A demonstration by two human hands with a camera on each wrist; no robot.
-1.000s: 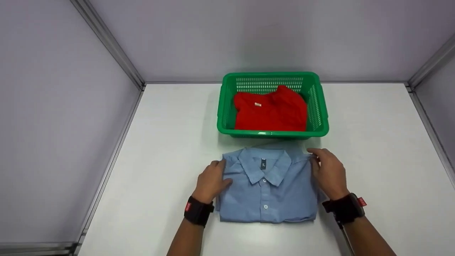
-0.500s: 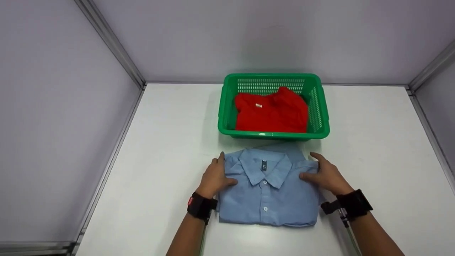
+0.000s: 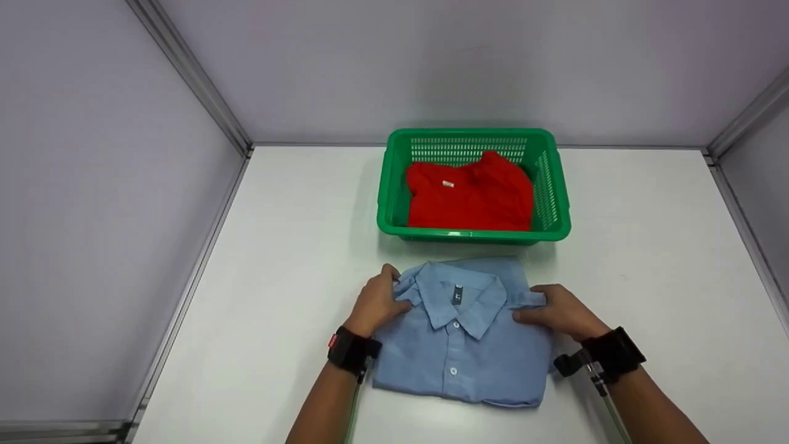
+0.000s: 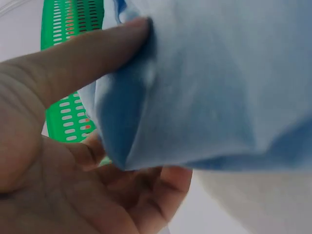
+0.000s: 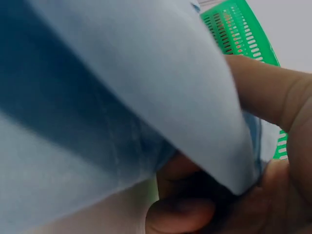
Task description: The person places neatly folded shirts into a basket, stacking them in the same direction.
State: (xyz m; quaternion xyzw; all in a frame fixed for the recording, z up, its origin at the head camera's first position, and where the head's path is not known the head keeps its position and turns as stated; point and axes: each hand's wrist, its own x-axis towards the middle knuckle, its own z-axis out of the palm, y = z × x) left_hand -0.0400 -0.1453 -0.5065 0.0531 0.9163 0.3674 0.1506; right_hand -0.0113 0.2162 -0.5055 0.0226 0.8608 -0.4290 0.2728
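Note:
A folded light blue shirt (image 3: 419,351) with its collar and buttons facing up lies in front of the basket in the head view. My left hand (image 3: 375,303) grips its left side near the shoulder, thumb on top. In the left wrist view the thumb (image 4: 92,53) presses the blue cloth (image 4: 204,87) while the other fingers curl beneath. At the shirt's right shoulder my right hand (image 3: 558,311) pinches the fabric, its thumb over the front. The right wrist view shows fingers (image 5: 180,214) curled under the cloth (image 5: 161,73), partly hidden by it.
Behind the shirt stands a green plastic basket (image 3: 473,235) with a red garment (image 3: 471,197) inside. The white table (image 3: 296,246) is bordered by pale panels (image 3: 345,68) at the back and sides.
My right hand has shifted from the shirt's right edge to a thumb-over grip on its shoulder. The shirt has moved slightly toward me and tilted, exposing more cloth behind the collar.

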